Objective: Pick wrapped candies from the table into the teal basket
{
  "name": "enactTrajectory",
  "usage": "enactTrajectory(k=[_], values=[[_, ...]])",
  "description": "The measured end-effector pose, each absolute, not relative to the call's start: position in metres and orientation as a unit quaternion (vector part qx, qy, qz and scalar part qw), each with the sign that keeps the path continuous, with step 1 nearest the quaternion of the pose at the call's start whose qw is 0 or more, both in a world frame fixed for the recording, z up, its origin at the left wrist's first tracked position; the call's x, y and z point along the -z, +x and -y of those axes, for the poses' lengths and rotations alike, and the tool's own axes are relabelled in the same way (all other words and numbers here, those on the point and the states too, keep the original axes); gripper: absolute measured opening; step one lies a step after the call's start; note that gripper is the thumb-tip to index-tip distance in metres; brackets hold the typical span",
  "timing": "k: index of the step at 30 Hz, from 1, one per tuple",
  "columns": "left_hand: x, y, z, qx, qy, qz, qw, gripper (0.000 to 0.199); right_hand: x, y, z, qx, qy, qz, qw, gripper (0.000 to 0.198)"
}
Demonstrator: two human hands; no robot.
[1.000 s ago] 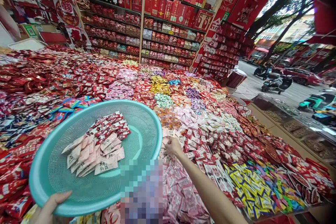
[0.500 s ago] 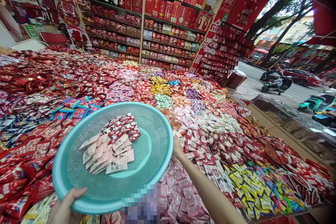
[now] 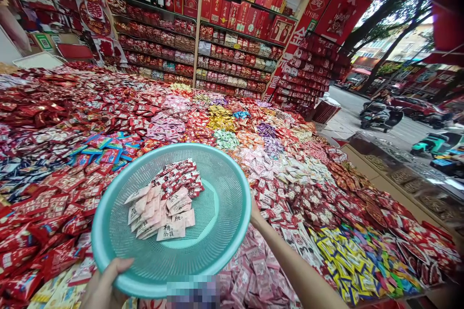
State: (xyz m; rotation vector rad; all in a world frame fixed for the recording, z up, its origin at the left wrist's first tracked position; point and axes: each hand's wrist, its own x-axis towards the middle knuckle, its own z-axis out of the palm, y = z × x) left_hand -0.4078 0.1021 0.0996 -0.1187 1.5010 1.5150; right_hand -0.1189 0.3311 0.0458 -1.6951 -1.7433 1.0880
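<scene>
A round turquoise plastic mesh basket [image 3: 237, 244] is held in front of me, tilted so its inside faces me. My left hand [image 3: 107, 282] grips its lower left rim, thumb over the edge. At the right side, my right hand [image 3: 255, 212] is against the rim, with its fingers mostly hidden behind the basket. Inside, pale pink packets [image 3: 174, 229] with black characters lie in an overlapping heap. Just behind them are red and white packets [image 3: 183, 178]. Pink packets [image 3: 250, 270] on the display lie below the basket's right side.
Heaps of wrapped sweets spread all around, including yellow packets [image 3: 344, 260] at lower right and blue-edged red ones [image 3: 105, 147] at left. Shelves [image 3: 197, 34] of bottles, boxes and packets stand behind. At right are bins [image 3: 402, 174] and parked scooters [image 3: 380, 116] on the street.
The basket has shifted to the right and slightly down, with both hands moving along with it. The packets inside keep their arrangement.
</scene>
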Motion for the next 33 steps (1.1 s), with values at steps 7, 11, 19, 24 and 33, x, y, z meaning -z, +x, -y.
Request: enactTrajectory(k=[7,11,19,24,33], values=[[-0.124,-0.387,-0.109,-0.625,-0.022,-0.623,0.470,0.065,-0.133,-0.055,-0.326,-0.299,-0.658,0.620,0.307,0.029],[-0.120,-0.385,-0.113,-0.620,-0.015,-0.613,0.489,0.068,-0.192,-0.071,-0.316,-0.344,-0.598,0.568,0.450,0.037],[-0.130,-0.366,-0.120,-0.609,-0.016,-0.605,0.514,0.069,-0.163,-0.180,-0.297,-0.594,-0.525,0.580,0.186,0.019],[-0.133,-0.358,-0.120,-0.601,-0.013,-0.607,0.520,0.073,-0.147,-0.202,-0.299,-0.595,-0.570,0.563,0.065,0.025],[-0.128,-0.356,-0.120,-0.598,-0.019,-0.602,0.528,0.076,-0.134,-0.205,-0.300,-0.592,-0.611,0.525,0.002,0.027]])
